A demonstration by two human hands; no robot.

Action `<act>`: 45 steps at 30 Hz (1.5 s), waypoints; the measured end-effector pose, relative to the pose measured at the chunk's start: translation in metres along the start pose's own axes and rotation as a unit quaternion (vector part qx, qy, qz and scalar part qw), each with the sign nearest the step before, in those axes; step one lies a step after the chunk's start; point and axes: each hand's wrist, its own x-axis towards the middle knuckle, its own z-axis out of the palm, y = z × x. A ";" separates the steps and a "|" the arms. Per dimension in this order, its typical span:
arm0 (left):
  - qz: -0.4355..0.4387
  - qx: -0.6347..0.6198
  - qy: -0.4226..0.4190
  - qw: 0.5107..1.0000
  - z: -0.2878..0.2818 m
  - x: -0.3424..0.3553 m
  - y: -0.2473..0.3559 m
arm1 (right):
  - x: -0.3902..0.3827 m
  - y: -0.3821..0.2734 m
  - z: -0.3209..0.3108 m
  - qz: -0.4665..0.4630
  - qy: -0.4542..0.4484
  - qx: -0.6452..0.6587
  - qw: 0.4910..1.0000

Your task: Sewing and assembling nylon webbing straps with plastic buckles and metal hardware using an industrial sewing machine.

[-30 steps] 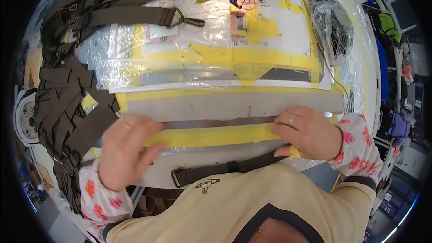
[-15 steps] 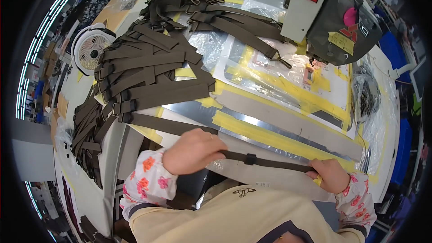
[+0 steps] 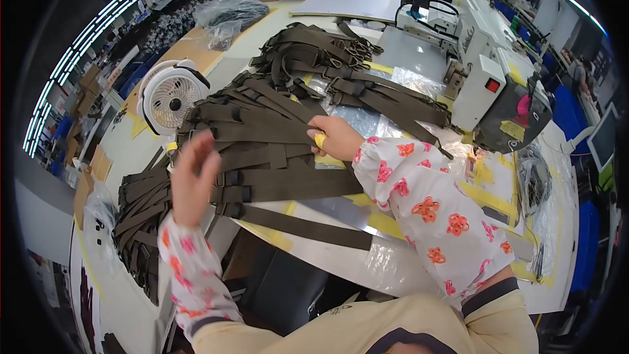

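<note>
A pile of olive-brown webbing straps (image 3: 268,132) with dark buckles spreads over the table. My right hand (image 3: 337,139), a yellow wrap on one finger, reaches across the pile. Its thumb and fingers are closed at the end of one strap. My left hand (image 3: 193,180) is raised beside the buckle ends, somewhat blurred, fingers apart and nothing visible in them. At the near side, a single strap (image 3: 308,226) lies stretched out flat, its free end pointing right; neither hand touches it.
A white fan (image 3: 173,98) stands left of the pile. More straps with metal hooks (image 3: 314,49) lie farther back. At the right is a pale machine (image 3: 481,92) with a red switch. Strap ends (image 3: 141,223) hang over the left table edge. Bagged material (image 3: 229,13) sits far left.
Both hands have let go of the strap held across the front, which now lies at the pile's near side. My right hand moved left and away onto the pile; my left rose leftward.
</note>
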 end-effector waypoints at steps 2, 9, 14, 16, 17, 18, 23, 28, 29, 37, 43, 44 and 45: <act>-0.055 -0.100 -0.021 0.993 0.019 -0.078 -0.006 | 0.017 0.037 0.006 -0.008 0.004 -0.067 0.998; -0.321 -0.553 0.084 0.764 0.047 -0.178 0.010 | 0.053 0.031 0.009 0.015 0.012 -0.301 0.953; -0.327 -0.649 0.092 0.681 0.047 -0.154 -0.006 | 0.084 0.035 0.004 0.014 0.049 -0.264 0.963; -0.333 -0.667 0.115 0.656 0.047 -0.149 -0.014 | 0.094 0.024 0.022 0.088 -0.036 -0.338 0.936; -0.332 -0.665 0.117 0.659 0.050 -0.145 -0.018 | 0.098 0.022 0.032 0.098 -0.016 -0.416 0.904; -0.307 -0.673 0.140 0.658 0.056 -0.140 -0.021 | 0.103 0.028 0.029 0.095 -0.013 -0.415 0.905; -0.236 -0.626 0.202 0.716 0.069 -0.096 -0.042 | 0.108 0.031 0.019 0.149 -0.039 -0.373 0.915; -0.174 -0.489 0.297 0.802 0.070 -0.075 -0.084 | 0.095 0.046 0.008 0.025 0.040 -0.394 0.918; -0.192 -0.505 0.344 0.768 0.068 -0.072 -0.089 | 0.092 0.043 0.007 0.067 0.045 -0.359 0.930; -0.247 -0.670 0.234 0.660 0.065 -0.082 -0.040 | 0.119 0.047 0.007 0.152 0.071 -0.170 0.971; -0.235 -0.664 0.215 0.677 0.058 -0.050 -0.081 | 0.132 0.033 0.036 0.118 0.009 -0.173 0.978; -0.232 -0.663 0.212 0.680 0.056 -0.050 -0.095 | 0.135 0.025 0.043 0.148 -0.009 -0.234 0.961; -0.287 -0.639 0.229 0.676 0.047 -0.053 -0.110 | 0.137 0.016 0.063 0.156 -0.013 -0.270 0.950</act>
